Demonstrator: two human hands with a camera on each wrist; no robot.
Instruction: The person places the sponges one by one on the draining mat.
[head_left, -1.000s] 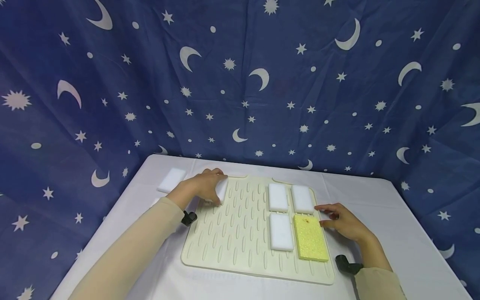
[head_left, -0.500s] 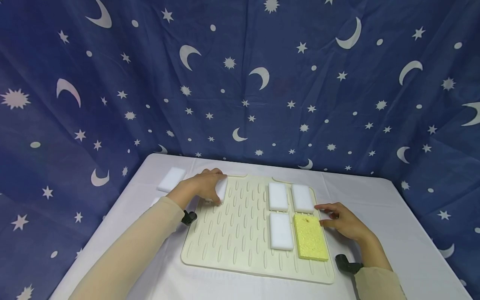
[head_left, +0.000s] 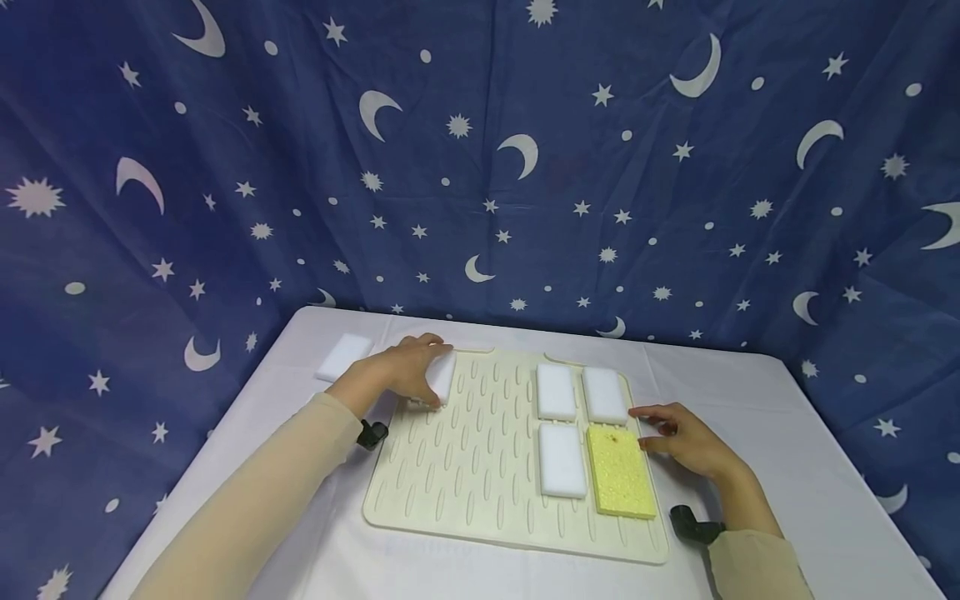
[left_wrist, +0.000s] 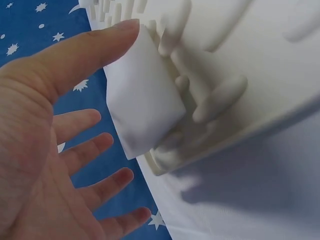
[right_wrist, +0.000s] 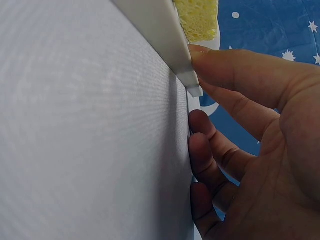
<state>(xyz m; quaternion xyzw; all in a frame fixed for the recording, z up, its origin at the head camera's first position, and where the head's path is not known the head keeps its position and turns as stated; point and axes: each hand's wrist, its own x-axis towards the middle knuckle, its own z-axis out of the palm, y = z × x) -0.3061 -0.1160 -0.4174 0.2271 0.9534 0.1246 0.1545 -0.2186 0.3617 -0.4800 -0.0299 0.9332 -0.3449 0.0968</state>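
Four sponges on ridged mat [head_left: 465,475], left hand [head_left: 401,371] pinching white sponge [head_left: 441,377], right hand [head_left: 686,442] relaxed at edge.

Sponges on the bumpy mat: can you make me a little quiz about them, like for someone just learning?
1. True or false: the yellow sponge lies on the ridged mat.
2. How many white sponges lie flat on the right part of the mat, with no hand on them?
A. one
B. three
C. five
3. Which hand holds a white sponge at the mat's far left corner?

Key
1. True. It lies in the near right part of the mat.
2. B. Two lie side by side at the back, and one lies beside the yellow one.
3. The left hand holds the white sponge; the right hand rests at the mat's right edge.
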